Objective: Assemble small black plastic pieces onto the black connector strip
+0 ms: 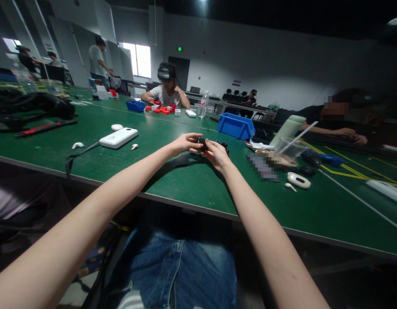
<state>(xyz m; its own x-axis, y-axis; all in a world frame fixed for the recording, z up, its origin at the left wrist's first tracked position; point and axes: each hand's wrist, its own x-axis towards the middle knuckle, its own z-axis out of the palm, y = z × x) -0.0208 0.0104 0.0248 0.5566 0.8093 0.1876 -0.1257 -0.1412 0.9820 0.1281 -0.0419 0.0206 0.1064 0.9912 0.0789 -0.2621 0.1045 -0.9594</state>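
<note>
Both of my hands meet over the green table (172, 180), in front of me. Between their fingertips is a small black object (202, 143), whose kind I cannot make out. My left hand (184, 143) grips it from the left, fingers bent around its side. From the right, my right hand (218, 154) presses on it with thumb and fingers, covering much of it. More black pieces (225, 146) show just behind my right hand; whether they join the held object I cannot tell.
Left of my hands lie a white power bank (119, 137) with a strap and loose white earbuds (77, 145). A blue bin (236, 125), a green bottle (287, 130), a plastic cup (290, 150) and an earbud case (298, 180) stand rightward. Across sits a person (168, 88) by red and white blocks (162, 110).
</note>
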